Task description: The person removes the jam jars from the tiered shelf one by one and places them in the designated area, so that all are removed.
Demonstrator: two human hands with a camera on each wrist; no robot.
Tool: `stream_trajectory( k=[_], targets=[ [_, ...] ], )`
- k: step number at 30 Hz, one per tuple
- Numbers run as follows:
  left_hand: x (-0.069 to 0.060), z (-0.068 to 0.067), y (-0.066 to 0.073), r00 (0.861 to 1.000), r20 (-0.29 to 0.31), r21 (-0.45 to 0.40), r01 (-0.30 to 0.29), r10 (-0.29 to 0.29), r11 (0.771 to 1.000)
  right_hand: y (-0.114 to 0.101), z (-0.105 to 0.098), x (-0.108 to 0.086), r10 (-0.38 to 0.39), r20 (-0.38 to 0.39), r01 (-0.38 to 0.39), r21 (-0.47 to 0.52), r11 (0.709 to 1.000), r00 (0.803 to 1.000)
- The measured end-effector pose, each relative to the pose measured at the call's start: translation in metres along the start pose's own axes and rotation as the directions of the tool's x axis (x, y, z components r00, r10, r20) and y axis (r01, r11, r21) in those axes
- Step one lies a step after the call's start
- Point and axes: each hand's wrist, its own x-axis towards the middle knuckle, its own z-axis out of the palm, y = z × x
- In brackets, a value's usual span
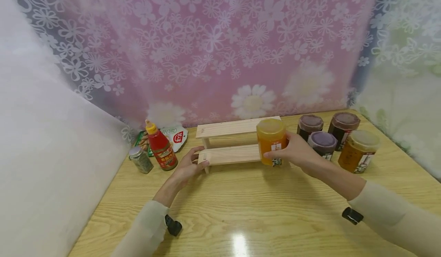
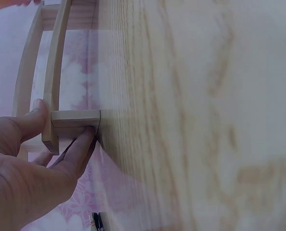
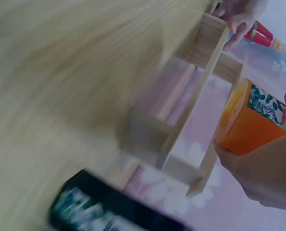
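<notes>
A two-tier wooden shelf (image 1: 234,155) stands on the table. My left hand (image 1: 188,167) grips its left end; in the left wrist view, the thumb lies on the lower board (image 2: 56,72) and fingers reach underneath, by the end support. My right hand (image 1: 296,151) holds a jar of orange contents (image 1: 267,140) with a yellowish lid, raised in front of the shelf's right part and hiding some of it. The right wrist view shows the jar (image 3: 256,125) from below, its base apart from the boards.
Right of the shelf stand dark-lidded jars (image 1: 310,125), a purple-lidded jar (image 1: 322,142) and an amber jar (image 1: 358,153). At the left are a red sauce bottle (image 1: 162,149), a small spice jar (image 1: 141,161) and food packets (image 1: 175,136). A floral curtain (image 1: 213,58) hangs behind.
</notes>
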Motion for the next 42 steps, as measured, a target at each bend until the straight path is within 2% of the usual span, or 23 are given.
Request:
stream_trajectory(
  k=[8,15,21,30,38,42],
  targets=[
    [0.0,-0.002,-0.001,1.0,0.005,-0.005,0.003,-0.003,1.0,0.03,-0.025,-0.035,0.047,-0.007,-0.047,-0.038,0.998,0.999],
    [-0.001,-0.004,-0.002,1.0,0.015,-0.002,-0.003,0.003,1.0,0.057,-0.047,-0.064,0.14,-0.001,-0.139,-0.118,0.983,0.99],
    [0.0,-0.003,-0.001,1.0,0.012,0.001,-0.012,0.012,1.0,0.082,-0.066,-0.083,0.159,-0.005,-0.158,-0.149,0.976,0.987],
    [0.0,-0.003,-0.002,1.0,0.018,-0.006,-0.011,0.011,1.0,0.107,-0.101,-0.096,0.153,-0.018,-0.154,-0.213,0.965,0.988],
    [-0.001,-0.003,0.0,1.0,0.029,0.008,-0.005,0.005,1.0,0.12,-0.113,-0.1,0.21,-0.055,-0.217,-0.235,0.948,0.976],
    [-0.001,-0.003,0.0,1.0,0.031,0.006,-0.003,0.003,1.0,0.125,-0.119,-0.1,0.199,-0.063,-0.209,-0.245,0.947,0.978]
  ],
)
